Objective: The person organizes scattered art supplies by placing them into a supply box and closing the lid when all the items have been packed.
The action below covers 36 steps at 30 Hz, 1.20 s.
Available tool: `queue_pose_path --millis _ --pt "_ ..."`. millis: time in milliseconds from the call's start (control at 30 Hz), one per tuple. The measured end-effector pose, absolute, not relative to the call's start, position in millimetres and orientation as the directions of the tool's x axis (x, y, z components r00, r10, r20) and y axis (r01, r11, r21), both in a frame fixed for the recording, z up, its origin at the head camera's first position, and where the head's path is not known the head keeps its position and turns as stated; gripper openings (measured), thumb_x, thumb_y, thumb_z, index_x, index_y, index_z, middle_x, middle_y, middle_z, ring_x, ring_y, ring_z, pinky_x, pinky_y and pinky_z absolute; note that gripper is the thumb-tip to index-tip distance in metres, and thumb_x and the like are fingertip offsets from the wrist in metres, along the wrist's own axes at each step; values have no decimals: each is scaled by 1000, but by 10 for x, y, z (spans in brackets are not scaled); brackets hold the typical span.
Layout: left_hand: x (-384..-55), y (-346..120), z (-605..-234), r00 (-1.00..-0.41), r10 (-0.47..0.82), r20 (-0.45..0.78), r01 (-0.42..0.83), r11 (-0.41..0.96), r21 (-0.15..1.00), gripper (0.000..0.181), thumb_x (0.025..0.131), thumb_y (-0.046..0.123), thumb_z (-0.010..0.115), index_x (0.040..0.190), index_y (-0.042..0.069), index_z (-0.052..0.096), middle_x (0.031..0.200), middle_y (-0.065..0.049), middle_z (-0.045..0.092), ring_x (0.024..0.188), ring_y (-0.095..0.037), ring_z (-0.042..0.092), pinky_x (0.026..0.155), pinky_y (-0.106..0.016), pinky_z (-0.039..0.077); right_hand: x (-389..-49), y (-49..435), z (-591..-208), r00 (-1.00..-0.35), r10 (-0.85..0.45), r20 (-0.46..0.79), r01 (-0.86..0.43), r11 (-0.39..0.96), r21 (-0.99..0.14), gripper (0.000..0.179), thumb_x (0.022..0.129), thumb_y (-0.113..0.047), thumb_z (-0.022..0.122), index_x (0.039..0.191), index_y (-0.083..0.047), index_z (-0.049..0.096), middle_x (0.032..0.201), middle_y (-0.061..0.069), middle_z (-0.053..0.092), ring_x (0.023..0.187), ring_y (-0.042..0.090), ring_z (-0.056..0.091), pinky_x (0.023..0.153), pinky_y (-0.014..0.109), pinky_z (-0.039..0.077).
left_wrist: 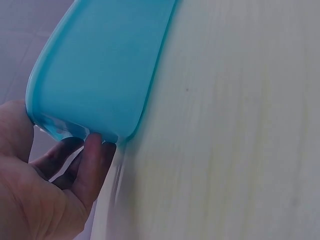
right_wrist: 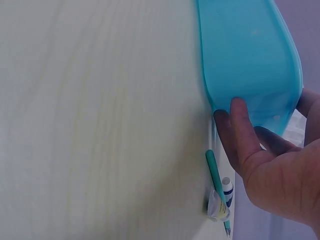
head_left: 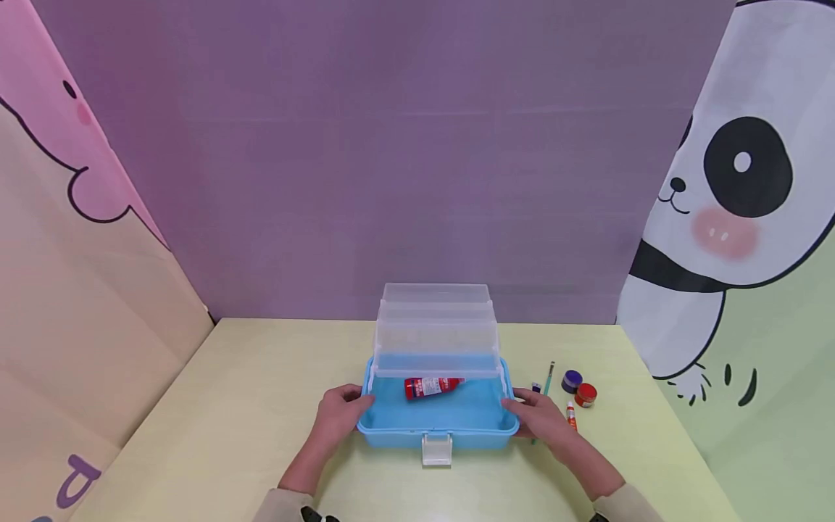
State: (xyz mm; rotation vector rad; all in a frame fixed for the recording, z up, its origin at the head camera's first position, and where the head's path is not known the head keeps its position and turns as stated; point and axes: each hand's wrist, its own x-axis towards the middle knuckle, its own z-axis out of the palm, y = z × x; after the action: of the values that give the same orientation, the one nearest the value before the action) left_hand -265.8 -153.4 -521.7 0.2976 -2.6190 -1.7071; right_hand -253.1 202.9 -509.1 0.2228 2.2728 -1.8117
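Observation:
A light blue storage box [head_left: 391,439] stands on the table, its translucent lid [head_left: 437,330] raised at the back and its white latch [head_left: 437,451] hanging down in front. Inside lies a red bottle [head_left: 424,388] with a white label, partly behind the lid's edge. My left hand [head_left: 338,415] grips the box's left end, thumb over the rim and fingers against the outer wall [left_wrist: 95,75]. At the other end my right hand [head_left: 543,419] holds it likewise, with fingertips [right_wrist: 239,107] low on the blue side.
Right of the box are a purple-lidded jar [head_left: 571,381], a red jar [head_left: 586,395] and a red-and-white tube [head_left: 570,415]. A green-handled paintbrush [right_wrist: 214,170] and a white tube [right_wrist: 227,185] lie close by my right hand. A purple wall backs the pale table [head_left: 261,406].

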Motion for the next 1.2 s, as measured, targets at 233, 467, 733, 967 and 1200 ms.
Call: queue_pose_path --millis 233,467,733,967,1200 --pt "-2621 -1564 -5213 -984 -139 -113 -158 374 914 43 89 23 69 122 -4 62 106 -17 63 84 -26 62 63 -34 58 -2523 2007 -5164 -961 -11 -275 265 237 -935 56 92 -29 68 134 4 53 118 23 62 85 33 70 72 43 58" --pt "-2595 -1589 -5193 -990 -70 -121 -138 333 933 48 90 18 69 128 -8 58 112 -23 64 85 -28 68 66 -37 59 -2511 2011 -5159 -961 -9 -275 265 238 -934 53 93 -28 67 134 3 53 120 23 62 87 32 69 72 43 58" --pt "-2604 -1551 -5233 -988 -110 -110 -140 323 936 46 89 17 69 126 -7 59 109 -21 65 83 -25 67 64 -34 58 -2533 2035 -5126 -961 -4 -276 266 259 -929 53 94 -28 66 135 2 52 123 24 59 89 32 69 74 42 58" --pt "-2641 -1519 -5243 -992 -107 -74 -105 321 941 46 88 18 69 125 -7 60 108 -20 65 81 -23 66 63 -34 58 -2567 2083 -5106 -965 -5 -263 250 288 -924 54 92 -31 68 134 0 54 123 22 59 93 31 67 72 43 58" --pt "-2623 -1548 -5224 -987 -125 -103 -138 313 940 45 88 18 70 125 -6 61 106 -18 66 79 -22 65 62 -33 58 -2555 2126 -5050 -965 -72 -254 211 372 -904 56 94 -39 63 132 1 54 117 17 62 85 26 66 69 41 58"
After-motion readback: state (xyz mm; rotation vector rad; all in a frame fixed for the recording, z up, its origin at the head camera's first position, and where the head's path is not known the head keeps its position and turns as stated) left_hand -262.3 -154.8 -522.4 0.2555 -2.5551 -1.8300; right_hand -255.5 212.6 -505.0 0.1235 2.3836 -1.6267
